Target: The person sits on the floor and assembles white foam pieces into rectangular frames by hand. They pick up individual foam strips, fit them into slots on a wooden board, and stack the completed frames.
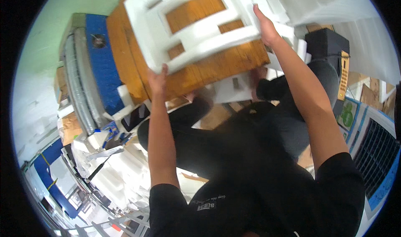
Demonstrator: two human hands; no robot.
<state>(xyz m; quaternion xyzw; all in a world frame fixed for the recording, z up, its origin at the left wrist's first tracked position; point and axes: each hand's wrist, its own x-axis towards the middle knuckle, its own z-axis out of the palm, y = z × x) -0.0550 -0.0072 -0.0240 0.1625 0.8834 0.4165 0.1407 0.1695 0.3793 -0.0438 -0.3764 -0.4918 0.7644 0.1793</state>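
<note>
A white foam packing frame (200, 45) with several rectangular openings is between my two hands, tilted so its left end sits lower in the view. My left hand (158, 79) grips its near left corner, the thumb up on the edge and the other fingers hidden. At the right end my right hand (266, 26) is pressed against the foam, thumb pointing away from me and the remaining fingers out of sight underneath. Below the frame is a brown wooden tabletop (217, 66), whose grain shows through the openings. Whether the foam touches the wood I cannot tell.
White foam pieces (125, 174) are heaped at my left, with a black-handled knife (100, 167) on them. A blue panel (102, 66) stands left of the tabletop. A black box (328, 45) and a dark grille (376, 153) are at right. My bent legs are under the table edge.
</note>
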